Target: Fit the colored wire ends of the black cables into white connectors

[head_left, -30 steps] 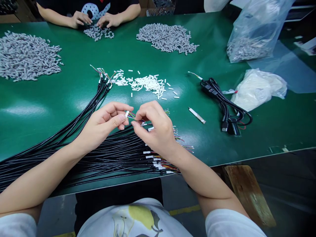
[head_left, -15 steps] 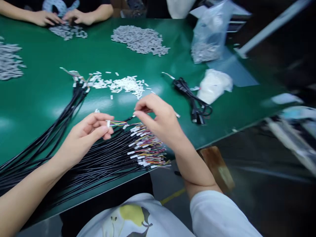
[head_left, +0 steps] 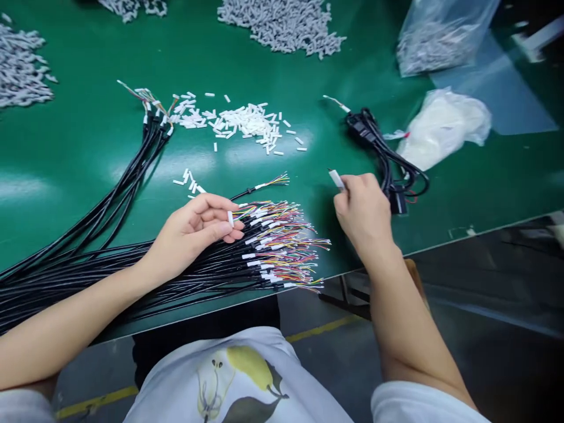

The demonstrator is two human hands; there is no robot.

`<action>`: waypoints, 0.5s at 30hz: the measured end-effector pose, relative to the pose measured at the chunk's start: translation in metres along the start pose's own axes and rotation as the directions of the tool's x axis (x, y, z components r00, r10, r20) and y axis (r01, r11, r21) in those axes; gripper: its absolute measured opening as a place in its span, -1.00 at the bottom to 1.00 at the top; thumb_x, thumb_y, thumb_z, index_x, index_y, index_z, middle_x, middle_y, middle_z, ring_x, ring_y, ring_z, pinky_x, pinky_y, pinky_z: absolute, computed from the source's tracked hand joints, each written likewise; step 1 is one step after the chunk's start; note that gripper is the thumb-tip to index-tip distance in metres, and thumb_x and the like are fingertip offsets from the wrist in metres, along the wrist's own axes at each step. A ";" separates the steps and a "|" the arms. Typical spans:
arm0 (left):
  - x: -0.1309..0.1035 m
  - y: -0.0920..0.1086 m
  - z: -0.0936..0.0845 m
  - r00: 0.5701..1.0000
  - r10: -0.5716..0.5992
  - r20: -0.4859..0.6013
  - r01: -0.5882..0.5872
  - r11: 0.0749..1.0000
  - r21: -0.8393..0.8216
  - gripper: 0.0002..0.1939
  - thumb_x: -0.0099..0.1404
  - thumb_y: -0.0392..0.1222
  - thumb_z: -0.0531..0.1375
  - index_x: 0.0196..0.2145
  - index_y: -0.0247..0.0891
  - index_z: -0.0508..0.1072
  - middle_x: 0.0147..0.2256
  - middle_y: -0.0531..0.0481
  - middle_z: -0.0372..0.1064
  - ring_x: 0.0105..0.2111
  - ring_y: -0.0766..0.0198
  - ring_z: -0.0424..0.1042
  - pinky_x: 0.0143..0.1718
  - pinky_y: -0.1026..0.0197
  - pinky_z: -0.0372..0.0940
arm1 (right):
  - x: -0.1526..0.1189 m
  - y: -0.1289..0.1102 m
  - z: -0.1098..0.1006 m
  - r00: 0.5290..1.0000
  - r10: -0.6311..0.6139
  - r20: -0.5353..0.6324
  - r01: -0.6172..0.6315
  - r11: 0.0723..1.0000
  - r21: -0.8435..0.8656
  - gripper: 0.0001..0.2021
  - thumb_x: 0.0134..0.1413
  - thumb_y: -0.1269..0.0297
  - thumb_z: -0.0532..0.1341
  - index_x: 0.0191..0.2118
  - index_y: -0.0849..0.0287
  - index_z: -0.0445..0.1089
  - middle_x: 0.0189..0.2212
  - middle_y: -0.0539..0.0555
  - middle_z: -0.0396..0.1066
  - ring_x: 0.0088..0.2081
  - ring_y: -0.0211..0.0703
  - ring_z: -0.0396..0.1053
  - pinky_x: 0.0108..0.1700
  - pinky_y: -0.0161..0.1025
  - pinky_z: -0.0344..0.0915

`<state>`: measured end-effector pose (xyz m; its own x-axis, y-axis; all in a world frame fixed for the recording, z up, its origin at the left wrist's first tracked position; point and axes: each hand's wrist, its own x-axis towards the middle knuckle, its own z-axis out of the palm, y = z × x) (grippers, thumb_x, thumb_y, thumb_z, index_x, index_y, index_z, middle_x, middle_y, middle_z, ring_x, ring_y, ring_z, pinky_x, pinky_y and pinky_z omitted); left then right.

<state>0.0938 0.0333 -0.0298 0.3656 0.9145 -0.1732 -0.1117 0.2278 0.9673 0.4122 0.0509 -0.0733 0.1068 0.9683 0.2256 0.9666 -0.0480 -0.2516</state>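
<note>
My left hand point(head_left: 200, 232) is closed over the cable bundle, pinching a small white sleeve point(head_left: 230, 218) between thumb and fingers; coloured wires run out to its right. Below and beside it lie many black cables point(head_left: 176, 273) with stripped, multicoloured wire ends point(head_left: 295, 247) and white sleeves on them. My right hand point(head_left: 363, 214) is wrapped round a slim white thing with a dark tip point(head_left: 336, 178), its kind unclear and its lower part hidden in the fist. One cable end point(head_left: 259, 186) lies apart, above the bundle.
Loose white sleeves point(head_left: 249, 122) are scattered ahead, beside another bunch of black cables point(head_left: 147, 135). A coiled black cable point(head_left: 372, 138) and a white plastic bag point(head_left: 445, 126) lie to the right. Grey pieces point(head_left: 282, 23) are heaped at the back. The table's front edge runs close to me.
My right hand has moved right, away from the wires, and now grips the white dark-tipped thing. My left hand still pinches the sleeve. The view has tilted downward; the co-worker's hands are out of sight.
</note>
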 end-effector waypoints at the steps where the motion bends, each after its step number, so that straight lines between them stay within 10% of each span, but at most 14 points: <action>1: 0.000 -0.001 0.000 1.000 0.001 0.001 -0.001 1.000 -0.002 -0.81 0.28 -0.32 0.34 -0.14 -0.26 0.52 -0.32 0.01 0.59 -0.33 0.32 0.62 -0.23 0.29 0.54 | -0.008 -0.011 -0.008 1.000 -0.007 -0.030 0.010 0.995 0.095 -0.73 0.14 0.50 0.07 -0.11 0.21 0.45 -0.22 0.26 0.44 -0.19 0.09 0.41 -0.15 -0.01 0.35; 7: -0.003 -0.002 0.001 0.999 0.030 -0.020 -0.029 0.999 0.029 -0.78 0.25 -0.29 0.38 -0.14 -0.27 0.52 -0.31 0.00 0.59 -0.30 0.27 0.63 -0.22 0.26 0.55 | -0.067 -0.094 -0.029 0.869 -0.454 -0.194 0.492 0.761 0.423 -0.55 0.23 0.59 0.04 0.14 0.07 0.37 -0.23 0.09 0.51 -0.24 -0.14 0.47 -0.20 -0.19 0.44; 15: -0.004 0.001 0.001 0.996 0.089 0.001 -0.089 0.996 0.028 -0.80 0.24 -0.31 0.39 -0.16 -0.25 0.54 -0.35 0.05 0.58 -0.38 0.38 0.57 -0.29 0.35 0.50 | -0.083 -0.114 -0.006 0.837 -0.439 -0.328 0.543 0.744 0.389 -0.42 0.24 0.61 0.16 0.31 0.01 0.32 -0.26 0.04 0.46 -0.30 -0.25 0.44 -0.26 -0.31 0.41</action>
<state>0.0933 0.0294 -0.0281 0.3554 0.9308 -0.0858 -0.1181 0.1358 0.9837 0.2942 -0.0257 -0.0572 -0.2585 0.7510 0.6076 0.6867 0.5853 -0.4312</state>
